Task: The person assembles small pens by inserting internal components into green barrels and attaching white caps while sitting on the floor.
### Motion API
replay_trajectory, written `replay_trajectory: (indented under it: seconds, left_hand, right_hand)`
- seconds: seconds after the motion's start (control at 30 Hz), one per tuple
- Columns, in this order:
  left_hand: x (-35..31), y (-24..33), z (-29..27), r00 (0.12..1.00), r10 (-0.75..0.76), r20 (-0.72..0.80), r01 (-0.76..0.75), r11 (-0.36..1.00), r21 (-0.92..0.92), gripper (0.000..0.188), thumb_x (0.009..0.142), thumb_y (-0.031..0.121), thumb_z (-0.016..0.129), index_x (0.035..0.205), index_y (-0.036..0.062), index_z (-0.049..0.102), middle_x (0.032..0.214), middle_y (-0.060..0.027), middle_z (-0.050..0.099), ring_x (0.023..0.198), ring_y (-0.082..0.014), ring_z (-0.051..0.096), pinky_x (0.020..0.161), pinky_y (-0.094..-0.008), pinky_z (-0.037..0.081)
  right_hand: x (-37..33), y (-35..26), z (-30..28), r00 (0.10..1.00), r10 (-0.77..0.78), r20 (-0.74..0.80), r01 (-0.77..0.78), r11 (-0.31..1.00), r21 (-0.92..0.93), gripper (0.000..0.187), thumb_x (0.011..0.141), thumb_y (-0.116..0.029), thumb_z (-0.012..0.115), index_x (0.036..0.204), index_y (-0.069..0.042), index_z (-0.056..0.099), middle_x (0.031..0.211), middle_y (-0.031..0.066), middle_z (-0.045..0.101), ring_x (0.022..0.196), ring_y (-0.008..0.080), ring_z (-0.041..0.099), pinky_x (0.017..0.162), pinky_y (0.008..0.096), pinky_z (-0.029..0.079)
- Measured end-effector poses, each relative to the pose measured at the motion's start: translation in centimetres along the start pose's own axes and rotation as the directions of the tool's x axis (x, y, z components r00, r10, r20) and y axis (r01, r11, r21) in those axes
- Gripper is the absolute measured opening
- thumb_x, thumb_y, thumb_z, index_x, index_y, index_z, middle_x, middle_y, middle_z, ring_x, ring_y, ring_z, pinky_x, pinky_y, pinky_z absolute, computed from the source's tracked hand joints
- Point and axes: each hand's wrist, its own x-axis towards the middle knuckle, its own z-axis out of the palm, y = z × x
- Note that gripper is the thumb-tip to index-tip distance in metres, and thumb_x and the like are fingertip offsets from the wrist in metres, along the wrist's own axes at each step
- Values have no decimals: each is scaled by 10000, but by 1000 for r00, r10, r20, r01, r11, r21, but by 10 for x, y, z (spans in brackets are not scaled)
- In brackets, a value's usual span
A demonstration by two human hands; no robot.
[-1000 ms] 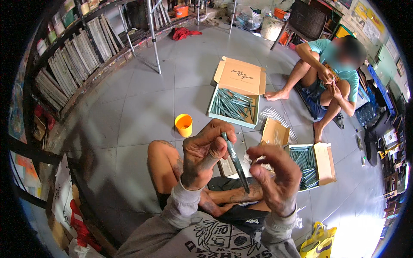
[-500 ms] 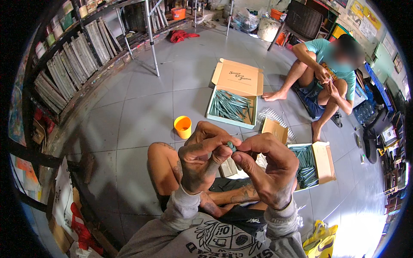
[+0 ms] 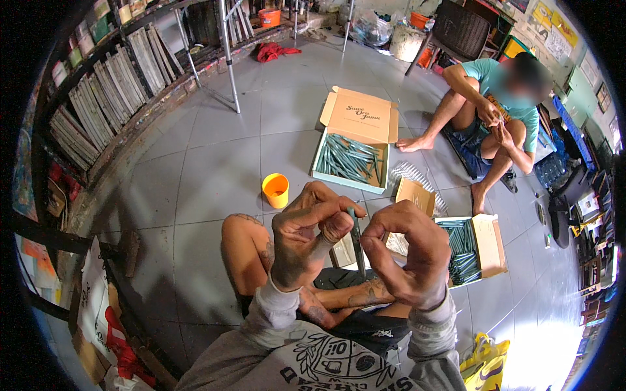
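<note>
Between the thumb and forefinger of my left hand (image 3: 303,231) is a slender dark green pen (image 3: 357,244), pointing downward with its pale green end at my fingertips. Just right of the pen, my right hand (image 3: 411,251) is curled, thumb and forefinger brought together; whatever they may pinch is hidden. An open carton (image 3: 317,163) ahead of me holds many similar green pens (image 3: 349,158). Another open carton (image 3: 492,241) at my right holds more pens (image 3: 462,251). A yellow cup (image 3: 276,190) stands on the floor beyond my left hand.
A co-worker (image 3: 482,117) in a teal shirt sits at the right, hands together. Near that person's foot lie clear plastic wrap (image 3: 407,173) and a small cardboard box (image 3: 415,195). A shelf of flat frames (image 3: 107,98) lines the left; a yellow bag (image 3: 486,362) lies at lower right.
My right hand has come off the pen and moved slightly right. My left hand keeps hold of the pen, whose length now shows hanging downward.
</note>
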Motion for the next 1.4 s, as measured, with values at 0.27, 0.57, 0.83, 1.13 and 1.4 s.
replay_trajectory:
  seconds: [0.27,0.57,0.83,1.13,1.4]
  left_hand:
    - [1,-3,-2,1000,-17,25,16,999,51,214,914,198,739,1025,16,759,937,-67,660,898,-140,574,822,-284,462]
    - [3,6,6,999,30,-9,-28,984,178,180,899,173,753,1011,33,763,920,-61,654,874,-126,572,789,-255,477]
    - [1,5,9,988,-151,26,153,977,-146,235,976,200,666,1062,-14,713,989,-37,622,928,-89,570,796,-229,470]
    - [0,9,2,875,-463,139,480,795,-370,268,1011,251,619,1057,-1,697,905,10,622,808,-52,559,726,-202,451]
    - [-4,3,2,884,-465,44,459,849,-261,283,1006,272,626,1055,3,696,811,15,632,692,-41,519,646,-193,419]
  right_hand:
    - [7,3,-9,996,53,76,-52,998,-24,138,813,16,728,947,14,694,869,111,702,762,200,689,686,306,537]
    - [12,-3,-5,996,-79,47,87,977,-195,180,745,0,775,887,-21,666,802,100,678,676,209,683,589,301,530]
    - [14,4,10,968,-247,-45,228,939,-256,267,625,1,783,855,-43,655,705,75,619,606,198,637,520,304,478]
    - [11,20,12,935,-355,-9,340,903,-262,273,619,-13,762,870,-47,659,711,51,607,600,205,622,531,314,479]
    - [11,22,11,956,-261,130,277,953,-125,243,619,22,720,831,-27,614,702,73,546,600,243,597,524,338,469]
